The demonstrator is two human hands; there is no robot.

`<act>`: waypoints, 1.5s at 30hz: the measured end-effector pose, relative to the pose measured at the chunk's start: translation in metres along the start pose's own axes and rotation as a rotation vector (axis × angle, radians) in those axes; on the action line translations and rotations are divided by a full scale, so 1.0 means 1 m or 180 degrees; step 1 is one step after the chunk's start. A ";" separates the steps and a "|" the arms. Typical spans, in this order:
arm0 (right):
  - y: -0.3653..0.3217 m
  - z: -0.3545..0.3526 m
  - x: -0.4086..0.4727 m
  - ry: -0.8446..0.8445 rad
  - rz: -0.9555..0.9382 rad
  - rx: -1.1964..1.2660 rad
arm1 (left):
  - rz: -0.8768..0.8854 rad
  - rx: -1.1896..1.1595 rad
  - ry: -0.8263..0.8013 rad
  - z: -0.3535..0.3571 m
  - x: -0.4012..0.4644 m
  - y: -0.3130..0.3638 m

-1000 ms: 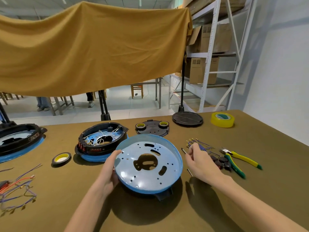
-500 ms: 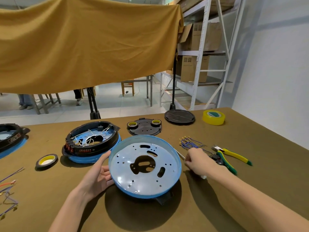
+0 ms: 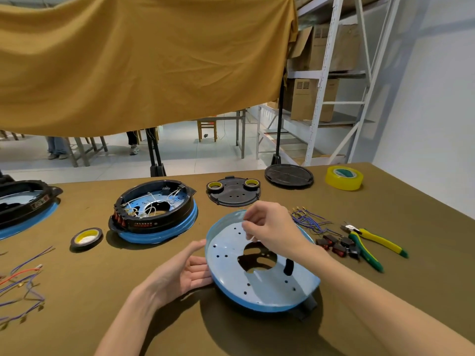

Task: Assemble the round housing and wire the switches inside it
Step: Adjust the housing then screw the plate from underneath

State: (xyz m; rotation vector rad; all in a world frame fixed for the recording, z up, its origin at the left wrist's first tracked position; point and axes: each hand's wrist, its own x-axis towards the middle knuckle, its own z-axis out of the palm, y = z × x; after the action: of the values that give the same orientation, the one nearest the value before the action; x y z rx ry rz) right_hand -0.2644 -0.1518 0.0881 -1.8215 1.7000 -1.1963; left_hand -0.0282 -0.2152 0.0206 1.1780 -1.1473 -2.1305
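The blue housing pan (image 3: 259,273) was kept tilted on the tabletop (image 3: 385,291), probably so that its holes faced the worker. It was steadied at its left rim by the left hand (image 3: 180,274), fingers straight and relaxed. Above the pan, something small and pale, too small to identify, was pinched in the right hand (image 3: 270,227). Right of the pan lay the switches (image 3: 336,244) and purple wires (image 3: 308,219), presumably within easy reach.

Centre of frame: round pan (image 3: 259,283) on table (image 3: 102,304). Upper left of it, wired housing (image 3: 154,211); tape roll (image 3: 86,237) further left. Right: wire bundle (image 3: 308,220), switches (image 3: 336,244), pliers (image 3: 372,242).
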 end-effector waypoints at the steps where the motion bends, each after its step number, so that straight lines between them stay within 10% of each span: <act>1: -0.002 0.010 0.002 -0.0049 -0.0026 0.0094 | -0.0017 0.0005 -0.0002 0.000 -0.001 -0.001; 25: 0.000 0.061 0.002 -0.0442 -0.1159 -0.0916 | -0.0013 0.0112 -0.0089 -0.005 0.005 -0.004; 45: 0.004 0.063 0.019 -0.0838 -0.0359 -0.0522 | 0.0010 0.0119 -0.0014 -0.002 0.003 -0.005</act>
State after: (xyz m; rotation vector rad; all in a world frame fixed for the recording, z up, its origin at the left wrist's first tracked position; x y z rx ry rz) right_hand -0.2195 -0.1870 0.0555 -2.0923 1.6032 -0.8323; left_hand -0.0282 -0.2157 0.0147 1.1877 -1.1949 -2.1190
